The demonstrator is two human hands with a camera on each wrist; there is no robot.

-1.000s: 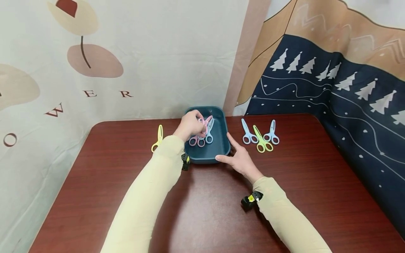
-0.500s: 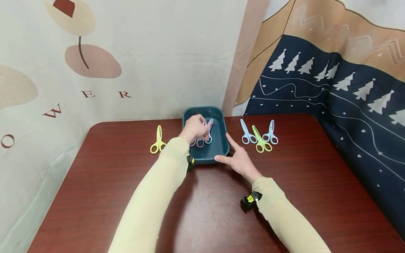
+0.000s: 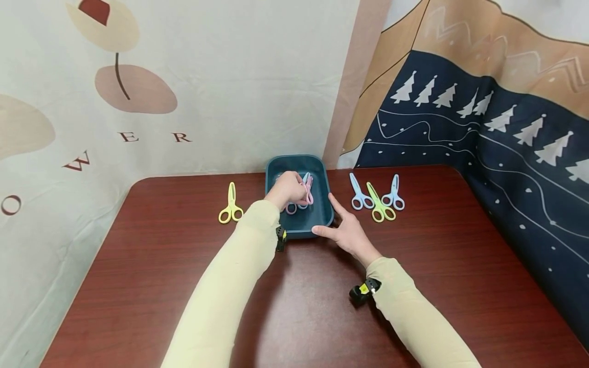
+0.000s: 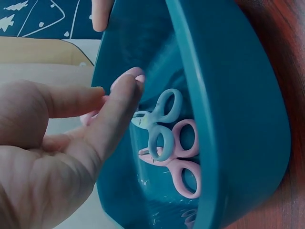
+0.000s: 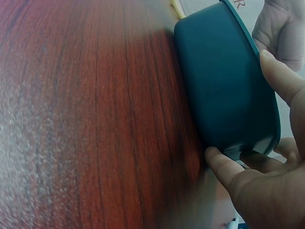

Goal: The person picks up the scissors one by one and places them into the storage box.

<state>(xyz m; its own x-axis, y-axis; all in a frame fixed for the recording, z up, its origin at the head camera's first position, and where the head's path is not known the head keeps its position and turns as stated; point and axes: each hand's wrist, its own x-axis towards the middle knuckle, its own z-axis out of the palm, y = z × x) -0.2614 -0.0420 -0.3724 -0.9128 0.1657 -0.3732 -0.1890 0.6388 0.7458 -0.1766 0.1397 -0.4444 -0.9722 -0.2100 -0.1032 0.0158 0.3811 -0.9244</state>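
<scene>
In the head view my left hand is inside a dark teal box at the table's back edge. It pinches pink scissors between thumb and fingers, blades hidden in the left wrist view. Under that hand lie blue scissors and another pair of pink scissors, overlapping on the box floor. My right hand rests against the near right corner of the box, thumb at the near rim and straight index finger along the right side. The right wrist view shows its fingertips touching the outer wall.
Yellow scissors lie left of the box. To its right are blue scissors, green scissors and another blue pair. A printed cloth hangs behind the brown table.
My left hand has moved right and slightly nearer within the box, carrying the pink scissors. The yellow scissors show fully now that the left sleeve has shifted. My right hand stays at the corner.
</scene>
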